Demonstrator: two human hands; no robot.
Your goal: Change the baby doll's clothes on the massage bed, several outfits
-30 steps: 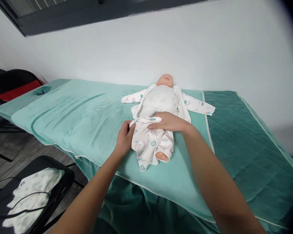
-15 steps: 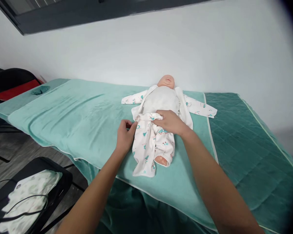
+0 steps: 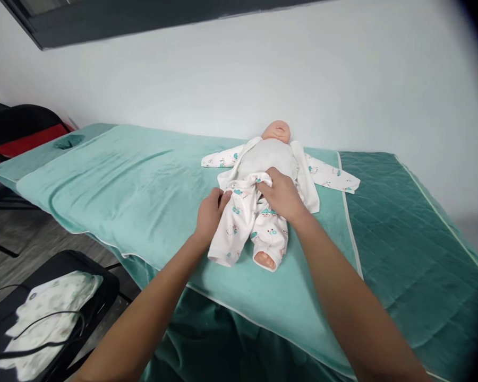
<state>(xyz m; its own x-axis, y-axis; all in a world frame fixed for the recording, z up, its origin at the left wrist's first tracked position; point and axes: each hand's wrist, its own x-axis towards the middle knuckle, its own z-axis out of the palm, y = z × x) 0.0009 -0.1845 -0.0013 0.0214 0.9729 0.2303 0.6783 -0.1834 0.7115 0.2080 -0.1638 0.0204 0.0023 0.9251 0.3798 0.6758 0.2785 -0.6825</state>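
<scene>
A baby doll (image 3: 276,132) lies on its back with its head toward the wall. White printed baby trousers (image 3: 236,225) cover its legs, and one foot shows at the cuff on the right. The other cuff hangs past where a foot would show, so that foot is hidden. My right hand (image 3: 282,195) grips the front of the waistband, lifting it a little. At the trousers' left side my left hand (image 3: 212,215) pinches the fabric between thumb and fingers. An open printed jacket (image 3: 330,176) spreads beneath the doll, its sleeves stretched outward.
The doll rests on a bed with a light green cover (image 3: 143,175) and a darker quilted section (image 3: 406,223). A black chair (image 3: 0,307) at lower left carries a folded printed cloth (image 3: 59,302) and a cable. Behind the bed runs a white wall (image 3: 207,79).
My left hand has closed on the trousers' side. The waistband has come up slightly, and the left trouser leg's cuff has been drawn upward and to the left. The view has shifted a little.
</scene>
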